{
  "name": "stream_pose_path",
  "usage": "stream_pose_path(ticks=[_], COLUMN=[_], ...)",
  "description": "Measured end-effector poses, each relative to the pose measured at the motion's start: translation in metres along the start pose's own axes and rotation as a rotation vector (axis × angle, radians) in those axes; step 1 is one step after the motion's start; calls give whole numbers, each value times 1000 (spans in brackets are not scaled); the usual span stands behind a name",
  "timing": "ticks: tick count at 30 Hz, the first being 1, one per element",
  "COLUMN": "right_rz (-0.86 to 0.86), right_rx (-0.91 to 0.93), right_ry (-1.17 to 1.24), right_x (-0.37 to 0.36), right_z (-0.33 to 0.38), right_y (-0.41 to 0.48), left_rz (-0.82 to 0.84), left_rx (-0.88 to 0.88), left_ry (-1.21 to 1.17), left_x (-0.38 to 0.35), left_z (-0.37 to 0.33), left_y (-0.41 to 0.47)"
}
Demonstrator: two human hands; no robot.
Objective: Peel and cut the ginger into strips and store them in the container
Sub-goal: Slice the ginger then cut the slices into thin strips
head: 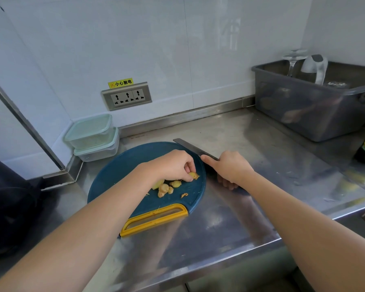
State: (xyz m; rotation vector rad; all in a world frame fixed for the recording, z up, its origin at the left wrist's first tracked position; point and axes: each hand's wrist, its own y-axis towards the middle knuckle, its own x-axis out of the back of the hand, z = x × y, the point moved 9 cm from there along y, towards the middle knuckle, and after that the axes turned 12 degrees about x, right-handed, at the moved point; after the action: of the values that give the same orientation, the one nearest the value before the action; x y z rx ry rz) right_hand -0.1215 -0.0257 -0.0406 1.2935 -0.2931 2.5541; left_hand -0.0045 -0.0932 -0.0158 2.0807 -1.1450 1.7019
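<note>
Ginger [167,187] lies in a few pale yellow, knobbly lumps on the near right part of the board. I judge the peeling is about done and the cutting into strips is only starting.

Widest around me is the brushed stainless steel counter [251,140], smooth and shiny. On its far right stands a deep grey plastic tub [299,114]. In front of me lies the round dark blue plastic cutting board [122,165], its yellow loop handle toward me. In the far left corner two clear rectangular plastic containers [91,133] with pale green lids are stacked, both lidded and well apart from the ginger.

The long knife [190,146] with a flat dark blade points far and left across the board's far right rim. My right hand [232,168] is wrapped round its handle, forefinger laid straight along the back of the blade. My left hand [173,165] is curled, fingertips pinching one small knob [194,175] close to the board's right rim. Thin brownish peel scraps [184,195] lie beside the lumps.

Next, I think, the blade must come over that knob. It is small, rounded and probably slippery, so it wants a flat side down and my fingertips tucked back.
</note>
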Motion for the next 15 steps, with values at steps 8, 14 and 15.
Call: stream_pose_path(ticks=[8, 14, 15], right_rz=[2, 1, 2], right_rx=[-2, 3, 1], right_ry=[17, 15, 13], right_x=[1, 0, 0], right_z=[0, 0, -1], right_y=[-1, 0, 0], left_rz=[30, 6, 5], left_rx=[-20, 3, 14], left_ry=[22, 61, 67], left_x=[1, 0, -1], left_z=[-6, -4, -3], left_y=[2, -1, -2])
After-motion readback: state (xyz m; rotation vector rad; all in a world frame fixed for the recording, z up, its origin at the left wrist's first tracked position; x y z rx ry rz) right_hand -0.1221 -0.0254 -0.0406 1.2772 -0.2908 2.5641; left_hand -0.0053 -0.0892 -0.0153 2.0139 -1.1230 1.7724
